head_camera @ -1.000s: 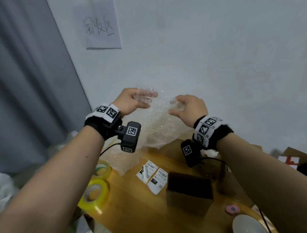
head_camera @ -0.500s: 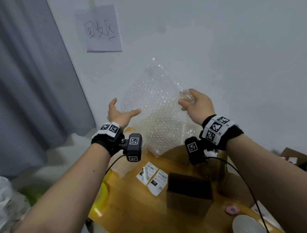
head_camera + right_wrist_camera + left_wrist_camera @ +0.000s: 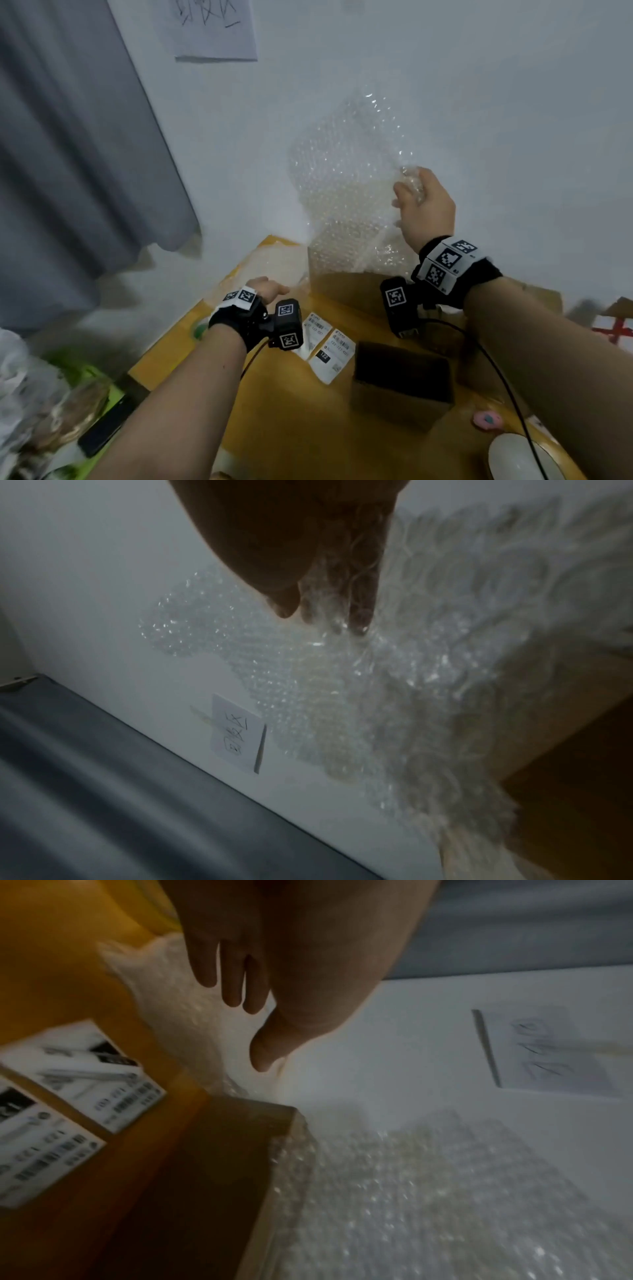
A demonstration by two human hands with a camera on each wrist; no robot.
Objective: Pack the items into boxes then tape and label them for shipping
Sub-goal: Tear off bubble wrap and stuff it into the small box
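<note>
Pinched by right hand (image 3: 426,209) only, left hand (image 3: 265,289) empty and slack near the table's (image 3: 281,411) far edge: bubble wrap (image 3: 342,178) likely to flop and miss the box (image 3: 346,291).

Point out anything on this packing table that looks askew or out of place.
The two shipping labels lie loose and crooked on the table, stuck to no box. Otherwise nothing stands out: the right hand holds bubble wrap above the table's far edge.

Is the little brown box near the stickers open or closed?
Open. The small box shows a dark hollow on top, with no flaps or tape across it. Whether anything lies inside, I cannot tell.
</note>
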